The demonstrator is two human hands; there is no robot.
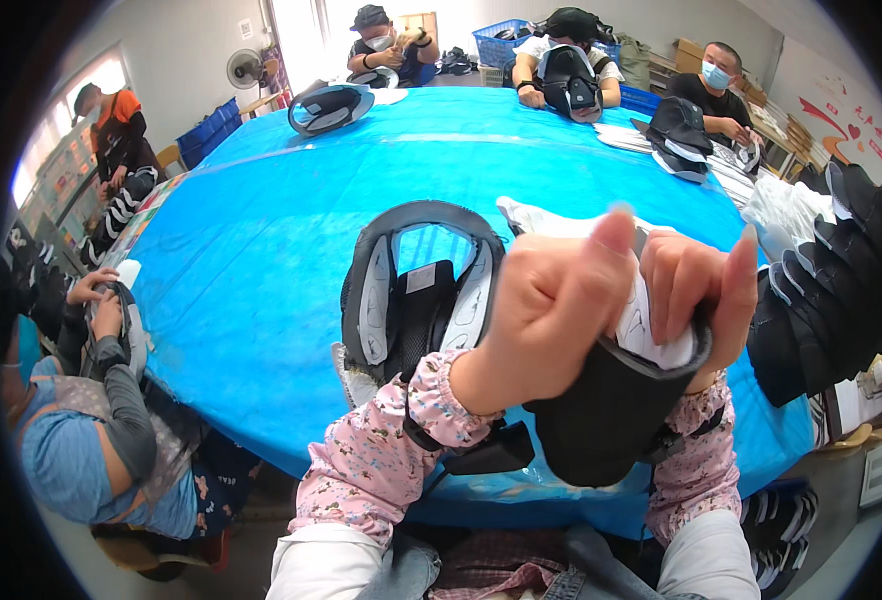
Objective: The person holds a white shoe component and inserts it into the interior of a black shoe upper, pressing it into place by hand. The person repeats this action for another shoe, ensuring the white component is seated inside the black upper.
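Note:
In front of me a black shoe upper (601, 425) with a white lining is held up off the table, tilted, its opening towards the top. My right hand (696, 290) has its fingers curled over the white inner edge, the thumb sticking up. At the opening's left side, my left hand (551, 320) is closed, its thumb raised too; its fingertips are partly hidden. A second shoe upper (368, 270), black and grey with white inside panels, lies on the table beside my left wrist. Behind my hands shows part of a white piece (533, 216).
A blue sheet (261, 240) covers the large table. Black uppers (831, 300) stand stacked at the right, near clear plastic (786, 210). Another upper (329, 108) lies at the far side. Several people work around the table, one person (101, 400) close at the left.

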